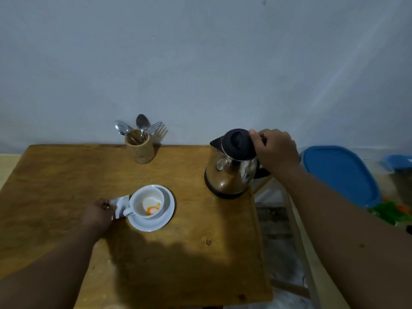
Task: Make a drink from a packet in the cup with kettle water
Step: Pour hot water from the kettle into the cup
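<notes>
Wooden table set against a plain grey wall. Left hand: fingers pinched on a crumpled silver packet, held just beside the cup's handle. Right hand: fingers curled around the handle of the steel kettle, which stands on its base near the table's right edge, black lid down. White cup sits on a white saucer, orange and white powder at its bottom. Wooden holder at the back carries 2 spoons and 1 fork.

No legible text anywhere.
</notes>
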